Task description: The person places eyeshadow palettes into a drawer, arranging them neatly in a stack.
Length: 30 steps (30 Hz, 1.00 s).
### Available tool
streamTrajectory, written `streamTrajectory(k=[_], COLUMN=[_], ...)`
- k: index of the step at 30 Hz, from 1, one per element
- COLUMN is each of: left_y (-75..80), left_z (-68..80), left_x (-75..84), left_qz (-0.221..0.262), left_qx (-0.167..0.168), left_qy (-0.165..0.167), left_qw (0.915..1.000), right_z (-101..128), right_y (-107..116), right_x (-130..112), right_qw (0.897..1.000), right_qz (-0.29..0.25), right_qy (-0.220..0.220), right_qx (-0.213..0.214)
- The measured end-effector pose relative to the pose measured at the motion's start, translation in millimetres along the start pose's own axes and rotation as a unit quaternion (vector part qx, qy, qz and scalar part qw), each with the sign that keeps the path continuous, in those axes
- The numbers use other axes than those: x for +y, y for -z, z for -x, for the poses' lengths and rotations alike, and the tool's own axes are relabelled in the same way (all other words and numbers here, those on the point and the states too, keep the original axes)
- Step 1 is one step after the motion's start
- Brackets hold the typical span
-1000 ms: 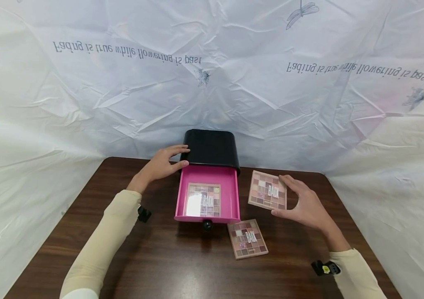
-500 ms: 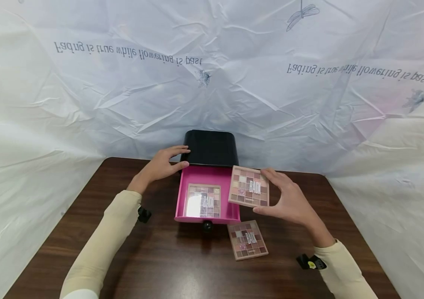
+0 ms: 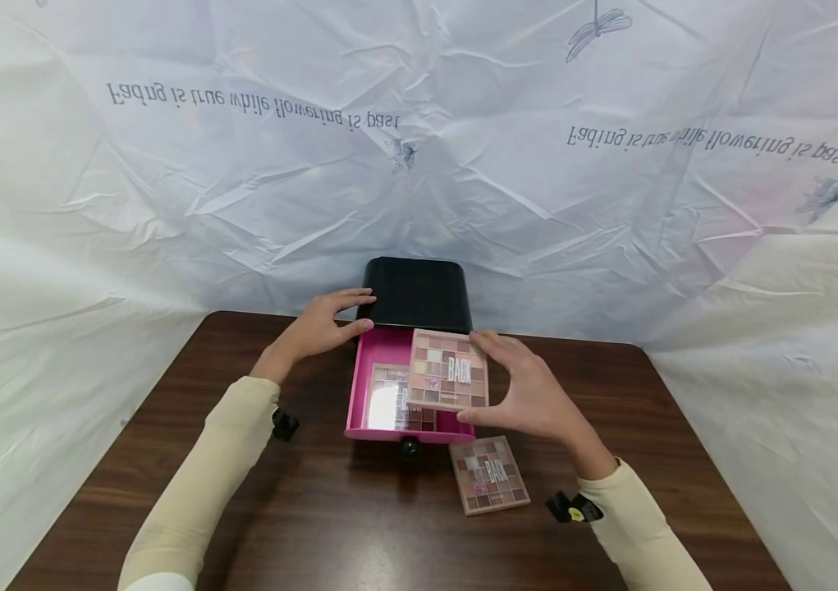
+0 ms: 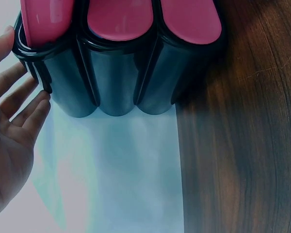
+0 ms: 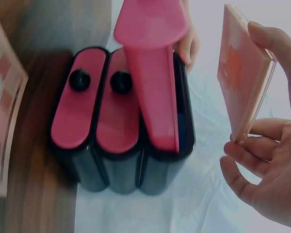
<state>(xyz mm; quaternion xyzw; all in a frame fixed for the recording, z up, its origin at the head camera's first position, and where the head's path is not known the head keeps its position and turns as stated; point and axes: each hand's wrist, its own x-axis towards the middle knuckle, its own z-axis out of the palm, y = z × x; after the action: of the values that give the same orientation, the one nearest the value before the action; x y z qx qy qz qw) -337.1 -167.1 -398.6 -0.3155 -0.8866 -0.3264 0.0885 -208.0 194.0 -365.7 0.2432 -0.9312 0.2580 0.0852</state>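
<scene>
My right hand (image 3: 529, 392) grips an eyeshadow palette (image 3: 448, 369) by its right edge, thumb on the near side and fingers on the far side. The palette hovers over the pulled-out pink drawer (image 3: 364, 357) of a black drawer unit (image 3: 419, 291). In the drawer lies another palette (image 3: 386, 400), partly covered by the held one. On the unit's left side rests my left hand (image 3: 315, 327); the left wrist view shows its fingers (image 4: 33, 109) extended along the black wall. A third palette (image 3: 490, 476) lies on the table, right of the drawer's front.
Below the top drawer, the right wrist view shows two shut pink drawers (image 5: 80, 114) with round black knobs. The brown wooden table (image 3: 300, 525) reaches back to a pale printed sheet (image 3: 419, 180), which hangs behind and at both sides.
My right hand has carried the palette leftward from beside the unit to over the drawer, now covering part of the palette inside. My left hand has stayed in place.
</scene>
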Motion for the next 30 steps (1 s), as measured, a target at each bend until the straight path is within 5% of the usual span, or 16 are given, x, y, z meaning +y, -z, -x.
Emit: streamTrajectory(k=[19,30], left_y=[-1.6,-1.5], left_z=[0.9,-0.3], left_x=[-1.7,-2.1], left_qz=[-0.005,-0.007], left_qx=[0.005,0.003], left_qy=[-0.003,-0.005], left_qw=[1.0,1.0], right_z=[-25.1,-30.8], right_y=[-36.8,-45.0], right_x=[-25.5,-28.3], right_qw=[0.997,0.996], right_qz=[-0.02,0.013], right_qy=[0.039,0.037], right_qx=[-0.07,-0.076])
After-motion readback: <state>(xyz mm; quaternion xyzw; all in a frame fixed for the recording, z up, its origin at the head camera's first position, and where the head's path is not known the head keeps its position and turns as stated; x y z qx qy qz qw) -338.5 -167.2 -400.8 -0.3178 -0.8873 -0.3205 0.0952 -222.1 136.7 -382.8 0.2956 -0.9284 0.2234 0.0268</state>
